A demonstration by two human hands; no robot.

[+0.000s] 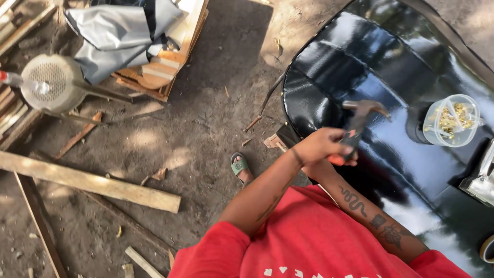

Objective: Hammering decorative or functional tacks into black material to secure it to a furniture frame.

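Observation:
My left hand (320, 145) is shut around the handle of a claw hammer (360, 116). The metal head is raised above a glossy black upholstered panel (370, 62). My tattooed right forearm crosses under the left wrist. My right hand (315, 170) is mostly hidden there, at the near edge of the black panel, and its grip cannot be made out. A clear plastic cup of small golden tacks (452, 121) stands on the panel to the right of the hammer.
A metal tool (481, 180) lies at the panel's right edge. On the dirt ground lie a long wooden plank (87, 180), wood scraps, a round grilled fan-like unit (51, 82) and a grey sheet over stacked boards (118, 36). My sandalled foot (240, 167) stands by the panel.

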